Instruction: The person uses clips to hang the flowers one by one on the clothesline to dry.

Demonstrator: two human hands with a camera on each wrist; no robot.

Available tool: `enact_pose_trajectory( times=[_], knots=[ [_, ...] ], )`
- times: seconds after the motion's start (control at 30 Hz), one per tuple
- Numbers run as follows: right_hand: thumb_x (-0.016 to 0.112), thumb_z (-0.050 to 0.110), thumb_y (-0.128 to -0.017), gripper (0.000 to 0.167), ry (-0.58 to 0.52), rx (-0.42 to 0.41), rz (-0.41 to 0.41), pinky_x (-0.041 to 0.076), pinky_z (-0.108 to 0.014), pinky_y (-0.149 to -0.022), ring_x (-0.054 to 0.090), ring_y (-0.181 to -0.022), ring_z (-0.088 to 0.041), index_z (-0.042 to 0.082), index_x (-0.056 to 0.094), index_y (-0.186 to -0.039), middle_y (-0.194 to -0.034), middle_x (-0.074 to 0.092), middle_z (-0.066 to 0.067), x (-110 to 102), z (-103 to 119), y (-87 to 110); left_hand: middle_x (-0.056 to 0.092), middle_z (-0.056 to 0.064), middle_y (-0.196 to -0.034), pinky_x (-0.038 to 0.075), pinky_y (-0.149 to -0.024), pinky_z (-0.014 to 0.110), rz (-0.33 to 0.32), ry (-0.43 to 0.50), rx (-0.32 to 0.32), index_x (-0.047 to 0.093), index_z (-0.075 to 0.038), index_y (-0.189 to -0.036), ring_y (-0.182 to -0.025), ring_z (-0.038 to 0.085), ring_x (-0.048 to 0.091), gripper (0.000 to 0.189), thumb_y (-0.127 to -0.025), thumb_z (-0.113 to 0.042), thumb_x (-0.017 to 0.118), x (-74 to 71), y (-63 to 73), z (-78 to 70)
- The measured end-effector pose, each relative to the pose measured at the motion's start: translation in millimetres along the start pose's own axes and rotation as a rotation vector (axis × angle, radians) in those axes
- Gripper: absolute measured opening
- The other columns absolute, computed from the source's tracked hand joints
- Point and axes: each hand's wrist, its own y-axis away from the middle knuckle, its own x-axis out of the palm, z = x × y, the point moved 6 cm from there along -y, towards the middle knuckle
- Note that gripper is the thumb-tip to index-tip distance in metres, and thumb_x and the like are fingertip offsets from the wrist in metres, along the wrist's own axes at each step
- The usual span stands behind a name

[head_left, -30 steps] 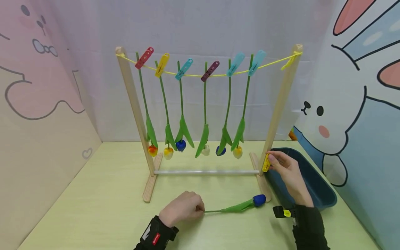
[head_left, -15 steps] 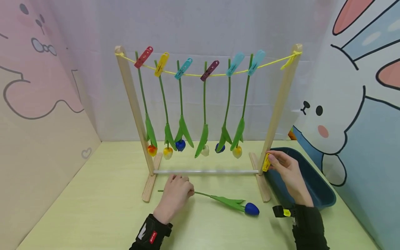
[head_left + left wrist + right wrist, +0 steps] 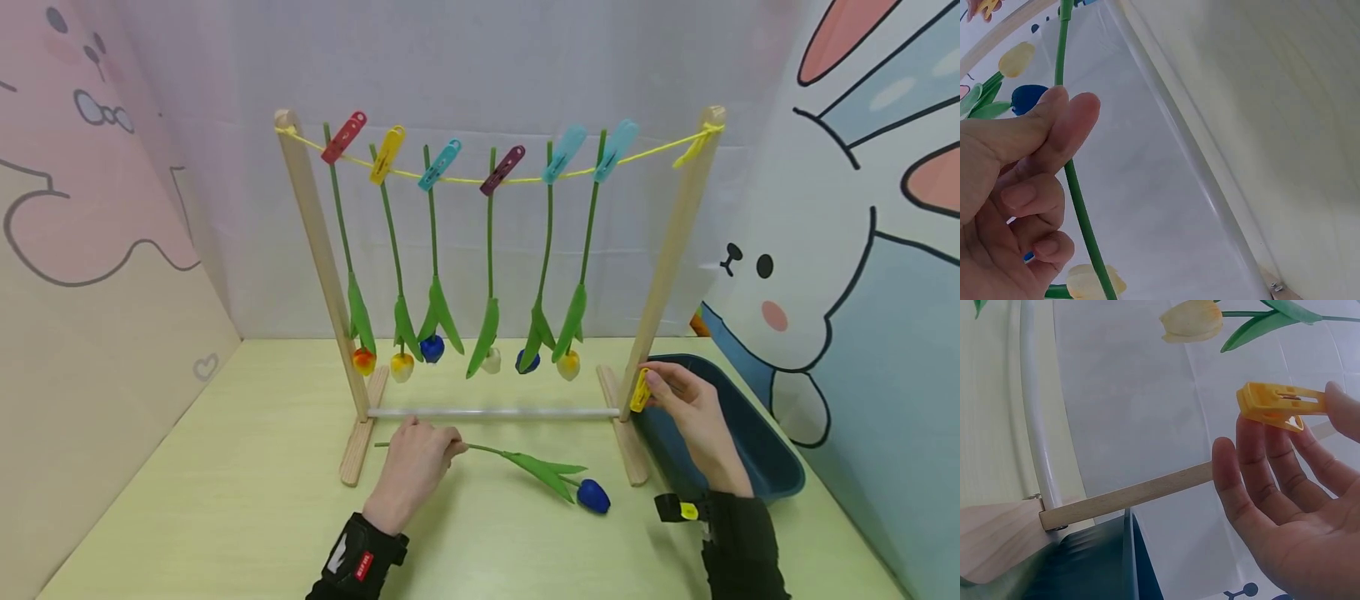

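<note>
My left hand (image 3: 416, 467) pinches the green stem (image 3: 1084, 215) of a blue tulip (image 3: 593, 497) between thumb and forefinger, in front of the rack's crossbar. The bloom points right and toward me, and the stem's bare end sticks out left of the hand. Beside the rack's right post, my right hand (image 3: 693, 417) holds a yellow clothespin (image 3: 1279, 403) between thumb and fingertips. Above, several tulips hang bloom-down from a yellow cord (image 3: 465, 180), each held by a clothespin, among them a red one (image 3: 345, 137) and a purple one (image 3: 502, 170).
The wooden rack has a left post (image 3: 318, 258), a right post (image 3: 675, 250) and a white crossbar (image 3: 495, 413) low between its feet. A dark teal bin (image 3: 783, 475) stands at the right, under my right hand. Printed wall sheets enclose the table (image 3: 225, 517).
My left hand has moved left and away from me with the tulip, and its bloom has swung left and toward me. The right hand stays in place with the clothespin.
</note>
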Motion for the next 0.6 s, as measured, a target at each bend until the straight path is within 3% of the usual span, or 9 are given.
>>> enact_pose_trajectory(
  times=[0.17,0.23,0.33,0.4,0.47,0.6],
  knots=[
    [0.054,0.022,-0.105,0.04,0.003,0.003,-0.005,0.056,-0.015,-0.081,0.062,-0.092,-0.002,-0.01,0.053,-0.13,-0.11,0.066,0.011,-0.2,0.1,-0.9,0.067,-0.006,-0.062,0.032,-0.045,0.015,-0.011,0.118,-0.058,0.077,-0.017,-0.078,-0.05,0.006,0.053,0.011,-0.083,-0.027,0.08,-4.6,-2.7,2.5],
    [0.054,0.022,-0.105,0.039,0.008,0.004,-0.008,0.056,-0.015,-0.081,0.062,-0.092,-0.002,-0.009,0.055,-0.13,-0.11,0.066,0.011,0.1,0.2,-0.6,0.067,-0.005,-0.063,0.033,-0.045,0.015,0.006,0.258,-0.098,0.077,-0.015,-0.081,-0.05,0.005,0.053,0.008,-0.086,-0.021,0.079,-4.7,-4.0,4.4],
    [0.054,0.022,-0.105,0.038,0.0,0.005,-0.006,0.055,-0.014,-0.081,0.062,-0.093,-0.002,-0.007,0.056,-0.129,-0.11,0.066,0.011,0.3,0.0,-0.2,0.072,0.001,-0.069,0.044,-0.05,0.014,0.014,0.562,-0.22,0.077,-0.009,-0.089,-0.055,0.011,0.063,0.004,-0.088,-0.012,0.076,-2.5,-4.9,10.7],
    [0.054,0.022,-0.105,0.037,-0.003,0.005,-0.005,0.055,-0.014,-0.081,0.062,-0.093,-0.002,-0.007,0.056,-0.129,-0.11,0.065,0.011,0.4,0.3,0.2,0.075,0.008,-0.074,0.052,-0.055,0.015,-0.035,0.739,-0.296,0.078,-0.004,-0.094,-0.061,0.02,0.07,0.008,-0.089,-0.009,0.075,-3.3,-4.9,15.1],
    [0.054,0.021,-0.105,0.037,-0.007,0.007,-0.005,0.055,-0.014,-0.081,0.062,-0.093,-0.002,-0.007,0.056,-0.129,-0.11,0.065,0.012,0.2,0.2,0.1,0.077,0.012,-0.079,0.058,-0.061,0.017,-0.114,0.852,-0.344,0.077,-0.002,-0.096,-0.067,0.025,0.074,0.01,-0.089,-0.009,0.076,-5.9,-4.7,19.0],
    [0.053,0.022,-0.106,0.039,0.001,0.018,-0.01,0.055,-0.014,-0.082,0.062,-0.093,-0.002,-0.008,0.054,-0.13,-0.11,0.065,0.013,0.1,-0.3,0.2,0.077,0.014,-0.079,0.06,-0.066,0.019,-0.279,0.923,-0.334,0.077,-0.003,-0.094,-0.069,0.025,0.075,0.009,-0.086,-0.008,0.078,-15.4,-4.7,22.5]
  ],
)
